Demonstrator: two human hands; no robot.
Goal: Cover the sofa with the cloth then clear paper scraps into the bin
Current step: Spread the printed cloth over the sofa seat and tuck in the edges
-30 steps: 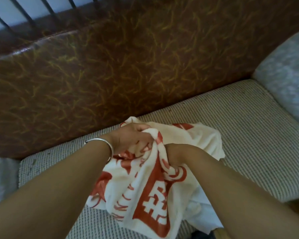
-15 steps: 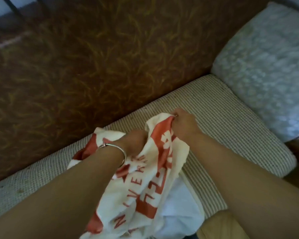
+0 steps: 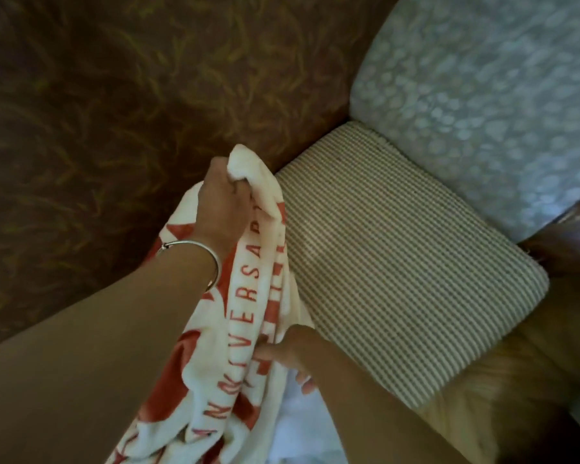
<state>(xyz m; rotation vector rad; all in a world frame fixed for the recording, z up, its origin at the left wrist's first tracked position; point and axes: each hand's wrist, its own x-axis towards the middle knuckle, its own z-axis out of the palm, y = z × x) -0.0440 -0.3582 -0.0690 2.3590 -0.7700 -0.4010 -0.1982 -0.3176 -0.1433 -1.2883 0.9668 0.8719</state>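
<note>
The cloth (image 3: 245,313), white with red print, was held bunched in the lower middle of the frame, hanging in folds beside the striped seat cushion (image 3: 399,262) of the sofa (image 3: 282,78). Its upper corner was gripped in the curled fingers of the left hand (image 3: 223,202), with a bangle (image 3: 195,249) worn at that wrist. A lower edge was pinched by the right hand (image 3: 288,349). Nothing had yet been spread: the seat cushion, the brown backrest (image 3: 114,112) and the pale patterned cushion (image 3: 482,95) at upper right were left uncovered. The covering was judged barely begun. No paper scraps or bin were seen, so clearing was judged still to be done.
</note>
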